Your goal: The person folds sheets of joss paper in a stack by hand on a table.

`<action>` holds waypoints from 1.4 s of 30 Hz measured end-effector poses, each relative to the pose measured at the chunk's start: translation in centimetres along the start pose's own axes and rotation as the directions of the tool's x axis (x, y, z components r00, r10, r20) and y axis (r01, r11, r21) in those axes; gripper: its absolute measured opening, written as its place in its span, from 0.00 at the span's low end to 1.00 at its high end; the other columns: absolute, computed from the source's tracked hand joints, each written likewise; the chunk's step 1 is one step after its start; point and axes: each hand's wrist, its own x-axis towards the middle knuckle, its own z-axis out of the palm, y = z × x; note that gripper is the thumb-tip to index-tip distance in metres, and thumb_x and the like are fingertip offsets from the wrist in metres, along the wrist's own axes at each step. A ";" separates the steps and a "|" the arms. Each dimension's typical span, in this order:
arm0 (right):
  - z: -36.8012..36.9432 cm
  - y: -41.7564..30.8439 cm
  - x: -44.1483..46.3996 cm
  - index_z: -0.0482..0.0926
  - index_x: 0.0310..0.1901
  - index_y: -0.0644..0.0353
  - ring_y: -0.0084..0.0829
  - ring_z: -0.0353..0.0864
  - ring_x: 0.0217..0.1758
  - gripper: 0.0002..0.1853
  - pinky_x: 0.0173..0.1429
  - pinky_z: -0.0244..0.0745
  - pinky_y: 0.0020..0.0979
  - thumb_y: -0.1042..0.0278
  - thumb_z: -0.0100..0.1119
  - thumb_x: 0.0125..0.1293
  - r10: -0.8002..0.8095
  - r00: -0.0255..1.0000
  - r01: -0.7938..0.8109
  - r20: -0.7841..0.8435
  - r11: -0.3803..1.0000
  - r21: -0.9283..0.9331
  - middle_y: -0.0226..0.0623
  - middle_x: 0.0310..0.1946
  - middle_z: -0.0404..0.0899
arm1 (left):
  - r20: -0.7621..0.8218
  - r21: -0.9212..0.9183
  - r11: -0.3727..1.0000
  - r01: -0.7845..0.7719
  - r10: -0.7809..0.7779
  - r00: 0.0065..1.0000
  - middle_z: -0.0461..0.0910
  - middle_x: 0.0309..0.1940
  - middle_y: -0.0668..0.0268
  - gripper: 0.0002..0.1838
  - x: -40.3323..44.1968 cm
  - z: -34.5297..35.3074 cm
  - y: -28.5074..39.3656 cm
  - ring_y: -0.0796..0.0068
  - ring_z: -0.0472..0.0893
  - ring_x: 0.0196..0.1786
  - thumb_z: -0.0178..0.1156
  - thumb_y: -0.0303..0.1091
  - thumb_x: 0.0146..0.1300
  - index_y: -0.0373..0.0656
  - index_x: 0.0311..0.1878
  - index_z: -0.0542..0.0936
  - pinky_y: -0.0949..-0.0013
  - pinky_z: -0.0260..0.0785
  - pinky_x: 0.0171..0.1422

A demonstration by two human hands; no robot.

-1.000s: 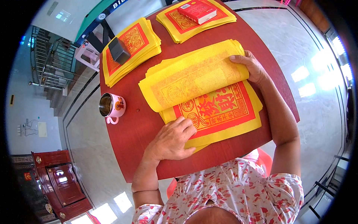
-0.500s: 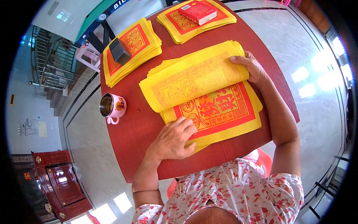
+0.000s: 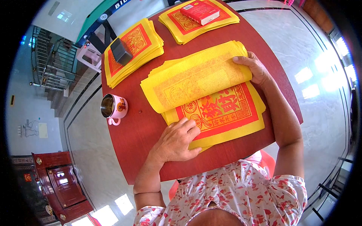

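Left hand (image 3: pixel 175 140) thumb edged outward, fingers curled on sheet (image 3: pixel 228 115), grip unclear; right hand (image 3: pixel 256 68) still pinches flap (image 3: pixel 198 77), keeping it folded back.

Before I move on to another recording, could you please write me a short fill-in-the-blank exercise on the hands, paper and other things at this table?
1. The right hand holds the curled-back yellow paper, while the left hand rests near the printed panel, whose background is ____.
2. In all, the table bears ____ stacks of yellow paper.
3. Seen by the person, the book lies on the stack at the far ____.
4. The mug has a ____ handle.

Missing words: red; three; right; pink.
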 end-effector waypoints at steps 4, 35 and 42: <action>0.0 0.0 0.0 0.74 0.46 0.70 0.31 0.83 0.36 0.17 0.41 0.82 0.31 0.70 0.62 0.56 -0.009 1.000 0.009 0.004 1.000 0.011 0.45 0.38 0.80 | -0.003 0.004 1.000 0.003 -0.003 1.000 0.69 0.33 0.60 0.19 0.1 -0.1 0.2 0.62 0.71 0.39 0.67 0.39 0.38 0.39 0.30 0.72 0.61 0.69 0.40; -0.3 0.1 0.1 0.74 0.45 0.69 0.31 0.83 0.36 0.17 0.41 0.81 0.32 0.70 0.63 0.55 -0.004 1.000 0.004 0.014 1.000 0.001 0.44 0.38 0.80 | -0.053 -0.235 0.971 -0.054 0.043 0.998 0.72 0.28 0.61 0.07 0.0 0.2 -0.8 0.61 0.72 0.32 0.62 0.28 0.43 0.39 0.24 0.73 0.63 0.67 0.34; -0.2 0.1 0.1 0.74 0.46 0.69 0.30 0.83 0.36 0.17 0.41 0.81 0.31 0.70 0.63 0.55 -0.007 1.000 0.007 0.018 1.000 0.019 0.43 0.37 0.80 | -0.036 -0.309 0.951 -0.019 0.009 0.999 0.72 0.26 0.61 0.05 -0.1 0.2 -1.0 0.61 0.73 0.31 0.60 0.26 0.43 0.38 0.24 0.74 0.63 0.67 0.34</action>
